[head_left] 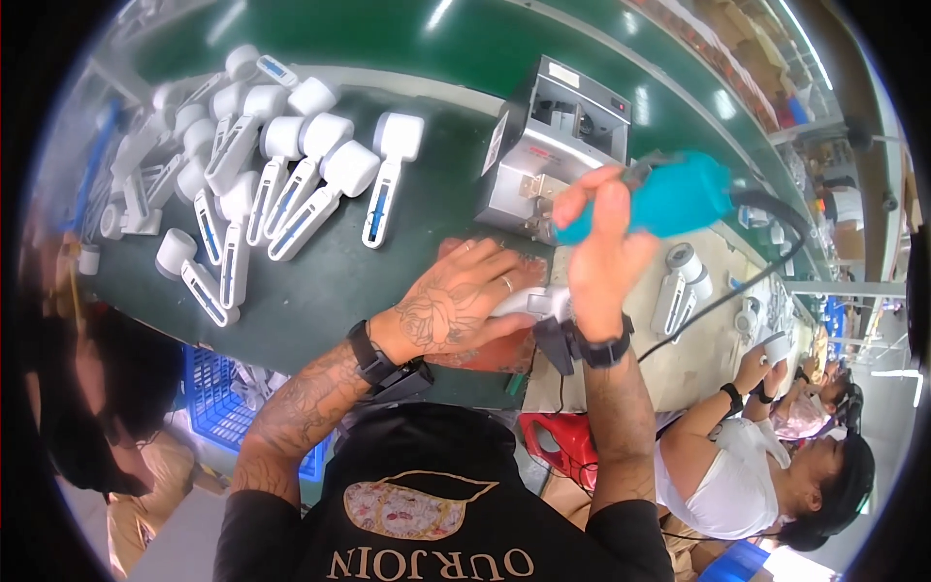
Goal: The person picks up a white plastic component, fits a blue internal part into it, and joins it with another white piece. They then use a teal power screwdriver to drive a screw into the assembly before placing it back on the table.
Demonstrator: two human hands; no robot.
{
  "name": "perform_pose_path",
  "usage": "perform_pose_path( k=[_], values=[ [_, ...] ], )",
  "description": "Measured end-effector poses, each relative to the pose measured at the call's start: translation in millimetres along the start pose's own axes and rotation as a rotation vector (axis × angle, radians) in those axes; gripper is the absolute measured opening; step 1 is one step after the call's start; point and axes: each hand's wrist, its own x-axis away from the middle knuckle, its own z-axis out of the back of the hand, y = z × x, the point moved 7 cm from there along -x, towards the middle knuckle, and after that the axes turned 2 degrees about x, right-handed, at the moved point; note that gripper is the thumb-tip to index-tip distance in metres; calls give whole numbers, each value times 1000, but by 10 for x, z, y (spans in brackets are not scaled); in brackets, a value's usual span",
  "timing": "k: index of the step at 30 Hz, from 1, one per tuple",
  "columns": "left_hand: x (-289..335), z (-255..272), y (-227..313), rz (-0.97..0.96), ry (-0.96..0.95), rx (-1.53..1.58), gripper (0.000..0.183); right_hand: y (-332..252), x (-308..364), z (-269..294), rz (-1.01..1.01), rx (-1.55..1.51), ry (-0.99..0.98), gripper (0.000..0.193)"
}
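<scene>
White handheld piece [519,307] is pinned under the left hand [451,301], between thumb and fingers, on a reddish-brown mat [485,353]. Left grip is closed on it; the piece's far end is partly hidden by the right wrist. Teal power tool [679,194] is gripped in the right hand [606,252], fingers wrapped round its front end, body slanting off to the right of the grip; some motion blur. Tool's narrow end is pointed left, near the grey box-shaped machine [514,165] just beyond the grip; contact cannot be told. Black cable [759,278] is run from the tool's rear, looping down to the right. Dark straps are worn on both wrists.

Left of and beyond the left grip, many white round-headed devices [330,184] with blue strips are spread on the green tabletop [335,291], some overlapped. Right of the right grip, another white device [674,296] is laid on a beige surface [635,383]. Blue crate [215,403] is placed below the table edge, left of the left forearm. A co-worker in white [722,475] is seated farther right.
</scene>
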Motion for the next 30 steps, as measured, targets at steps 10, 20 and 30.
perform_pose_path(
  k=[10, 20, 30],
  values=[
    [-61, 156, 8, 32, 48, -40, 43, -196, 425, 273, -20, -109, 76, 49],
    [-82, 229, 49, 31, 48, -38, 42, -250, 413, 219, -12, -115, 27, 48],
    [-136, 281, 93, 8, 45, -91, 43, -177, 359, 176, -8, -111, -9, 40]
  ],
)
